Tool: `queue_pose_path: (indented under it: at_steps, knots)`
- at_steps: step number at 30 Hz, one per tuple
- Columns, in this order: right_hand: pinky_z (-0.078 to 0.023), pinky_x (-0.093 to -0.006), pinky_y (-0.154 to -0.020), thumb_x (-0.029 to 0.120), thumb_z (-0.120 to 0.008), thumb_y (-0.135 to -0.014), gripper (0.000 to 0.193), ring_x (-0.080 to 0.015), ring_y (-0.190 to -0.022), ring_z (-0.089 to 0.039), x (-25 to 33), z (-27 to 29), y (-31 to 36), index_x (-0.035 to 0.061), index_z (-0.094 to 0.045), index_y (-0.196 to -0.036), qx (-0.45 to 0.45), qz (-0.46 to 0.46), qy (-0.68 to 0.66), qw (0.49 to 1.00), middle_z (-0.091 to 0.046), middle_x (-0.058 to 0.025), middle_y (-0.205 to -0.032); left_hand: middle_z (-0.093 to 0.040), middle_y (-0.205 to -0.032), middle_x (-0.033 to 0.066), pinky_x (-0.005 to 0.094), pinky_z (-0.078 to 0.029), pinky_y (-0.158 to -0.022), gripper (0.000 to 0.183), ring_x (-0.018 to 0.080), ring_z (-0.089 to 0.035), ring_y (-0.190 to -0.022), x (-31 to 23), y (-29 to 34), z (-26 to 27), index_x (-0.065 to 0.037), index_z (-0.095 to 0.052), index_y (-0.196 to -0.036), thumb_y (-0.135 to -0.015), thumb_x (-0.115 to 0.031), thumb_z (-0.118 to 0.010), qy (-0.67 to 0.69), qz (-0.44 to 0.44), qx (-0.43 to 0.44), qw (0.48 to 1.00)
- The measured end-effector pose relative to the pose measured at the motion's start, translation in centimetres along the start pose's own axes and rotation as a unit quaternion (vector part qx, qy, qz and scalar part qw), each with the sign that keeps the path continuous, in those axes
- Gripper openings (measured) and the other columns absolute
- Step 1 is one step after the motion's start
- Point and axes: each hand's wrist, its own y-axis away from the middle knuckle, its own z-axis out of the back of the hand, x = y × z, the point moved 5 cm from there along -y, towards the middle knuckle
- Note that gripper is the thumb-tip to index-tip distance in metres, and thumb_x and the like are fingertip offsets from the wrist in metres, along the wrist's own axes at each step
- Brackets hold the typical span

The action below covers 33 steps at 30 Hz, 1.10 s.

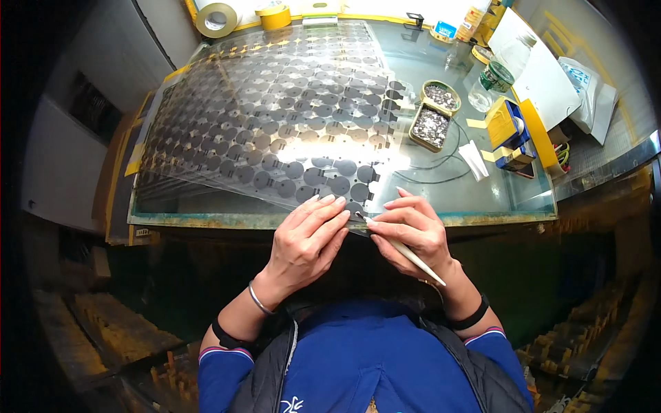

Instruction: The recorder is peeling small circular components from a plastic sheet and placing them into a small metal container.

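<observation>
A large clear film sheet (227,180) printed with rows of dark discs covers the left and middle of the glass-topped table. My left hand (303,241) lies flat at its near edge, with the fingers stretched out and nothing in them. Just to the right, my right hand (416,230) is closed around a slim white pen-like tool (413,258). The tool's narrow dark tip meets the sheet at a disc near the corner, close to my left fingertips. Whether that tip is a blade or a brush is too small to tell.
Right of the sheet sit two small tins (431,128) of dark and pale bits, a folded white paper (474,161) and a blue tape dispenser (511,134). Behind them stands a clear jar (490,86). Tape rolls (216,20) lie at the far edge. A thin black cord curves across the glass.
</observation>
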Motion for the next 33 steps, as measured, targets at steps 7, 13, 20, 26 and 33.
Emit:
queue_pose_path:
  at_steps: [7,13,20,26,33]
  knots:
    - [-0.049,-0.0470,-0.098,0.004,-0.079,-0.071,0.022,-0.0224,-0.090,-0.068,-0.9,-0.4,0.9,0.0099,-0.072,-0.091,0.000,-0.021,-0.033,0.999,-0.072,-0.0039,-0.092,-0.065,-0.117,0.0131,0.0440,-0.047,-0.100,0.029,0.0302,-0.062,-0.111,-0.1,0.1,-0.1,-0.003,-0.068,-0.107,-0.080,-0.011,-0.072,-0.017,-0.012,0.002,1.000]
    - [-0.049,-0.0481,-0.096,0.003,-0.078,-0.072,0.019,-0.0217,-0.088,-0.069,-0.8,-0.5,0.7,0.0100,-0.072,-0.089,-0.009,-0.014,-0.029,0.999,-0.072,-0.0045,-0.093,-0.064,-0.117,0.0133,0.0441,-0.047,-0.100,0.030,0.0307,-0.061,-0.110,-0.3,-0.1,-0.1,-0.004,-0.068,-0.106,-0.077,-0.011,-0.073,-0.023,-0.018,0.006,1.000]
    - [-0.054,-0.0476,-0.089,0.003,-0.078,-0.069,0.023,-0.0197,-0.081,-0.068,-0.6,-0.8,0.8,0.0099,-0.072,-0.090,-0.026,0.040,0.007,0.999,-0.071,-0.0027,-0.090,-0.066,-0.111,0.0135,0.0424,-0.051,-0.096,0.029,0.0311,-0.063,-0.108,0.1,-0.9,-0.3,0.000,-0.068,-0.095,-0.067,-0.006,-0.069,0.024,-0.017,0.008,1.000]
    - [-0.055,-0.0454,-0.089,0.002,-0.078,-0.070,0.025,-0.0192,-0.081,-0.068,-0.4,-1.4,1.7,0.0091,-0.072,-0.093,-0.071,0.072,0.050,0.994,-0.071,-0.0027,-0.089,-0.067,-0.108,0.0137,0.0413,-0.051,-0.095,0.025,0.0318,-0.064,-0.105,0.1,-1.2,-0.4,0.000,-0.068,-0.091,-0.067,-0.007,-0.070,0.029,-0.013,0.004,0.999]
    - [-0.051,-0.0478,-0.095,-0.001,-0.077,-0.073,0.017,-0.0212,-0.077,-0.070,-0.5,-1.5,1.1,0.0051,-0.073,-0.089,-0.110,-0.063,-0.038,0.991,-0.072,-0.0067,-0.081,-0.068,-0.109,0.0141,0.0419,-0.051,-0.094,0.021,0.0320,-0.064,-0.104,0.2,-1.2,-0.6,0.000,-0.069,-0.093,-0.072,-0.005,-0.071,0.024,-0.006,-0.006,1.000]
